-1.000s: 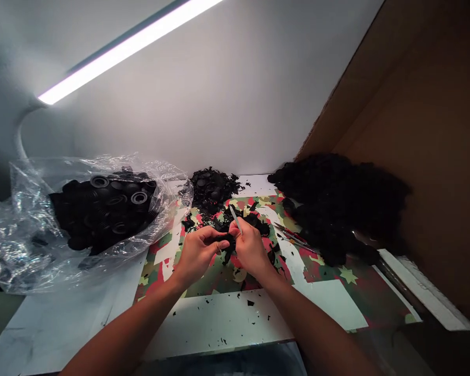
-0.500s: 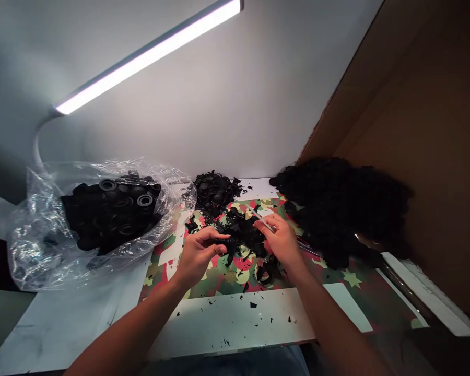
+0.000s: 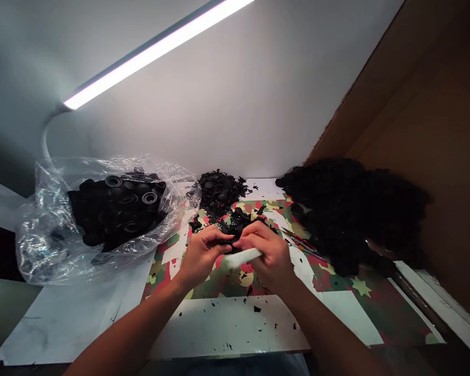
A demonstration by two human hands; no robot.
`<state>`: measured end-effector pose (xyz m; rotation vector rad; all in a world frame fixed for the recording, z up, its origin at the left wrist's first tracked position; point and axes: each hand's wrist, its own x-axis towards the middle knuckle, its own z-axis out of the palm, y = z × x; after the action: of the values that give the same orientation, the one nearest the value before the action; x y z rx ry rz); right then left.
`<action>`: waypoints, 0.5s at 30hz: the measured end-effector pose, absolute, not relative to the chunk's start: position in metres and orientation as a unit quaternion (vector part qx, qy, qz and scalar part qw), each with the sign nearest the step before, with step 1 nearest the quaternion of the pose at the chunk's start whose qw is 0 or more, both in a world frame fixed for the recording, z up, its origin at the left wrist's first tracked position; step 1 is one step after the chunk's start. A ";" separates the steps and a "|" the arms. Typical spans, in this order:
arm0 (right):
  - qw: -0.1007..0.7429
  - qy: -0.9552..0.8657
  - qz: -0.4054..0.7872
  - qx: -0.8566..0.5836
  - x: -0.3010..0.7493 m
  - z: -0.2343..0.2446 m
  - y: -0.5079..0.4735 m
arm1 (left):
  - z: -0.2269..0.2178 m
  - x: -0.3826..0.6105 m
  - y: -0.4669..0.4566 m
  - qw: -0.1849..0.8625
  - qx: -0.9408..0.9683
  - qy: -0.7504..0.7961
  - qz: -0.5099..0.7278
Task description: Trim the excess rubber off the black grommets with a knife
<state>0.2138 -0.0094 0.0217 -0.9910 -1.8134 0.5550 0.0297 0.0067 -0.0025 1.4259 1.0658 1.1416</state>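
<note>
My left hand (image 3: 199, 257) pinches a small black rubber part (image 3: 227, 241) between thumb and fingers, mostly hidden by them. Close against it, my right hand (image 3: 269, 255) is closed round a slim pale tool (image 3: 243, 258), which is blurred and sticks out toward the lower left. The right fingertips meet the black part. Beneath and behind both hands, black scraps (image 3: 235, 222) lie on a camouflage-patterned sheet (image 3: 215, 284).
At left, a clear plastic bag (image 3: 43, 256) holds many black ringed parts (image 3: 129, 201). A scrap heap (image 3: 221, 188) sits at the back. To the right are a large black pile (image 3: 348, 209), thin red tools (image 3: 303, 242) and a cardboard wall (image 3: 423, 115). A lamp (image 3: 160, 52) hangs above.
My right hand has moved left to the black part at my left hand. The pale tool has swung from pointing up and away to pointing lower left. The view has shifted slightly.
</note>
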 end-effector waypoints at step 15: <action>0.450 -0.706 0.346 -0.423 0.219 0.005 -0.009 | 0.003 0.024 0.012 0.538 0.573 0.457 0.417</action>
<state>0.2186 -0.0091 0.0050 -1.0462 -1.7457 0.8552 0.0244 0.0120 0.0030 1.3629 1.0875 0.9911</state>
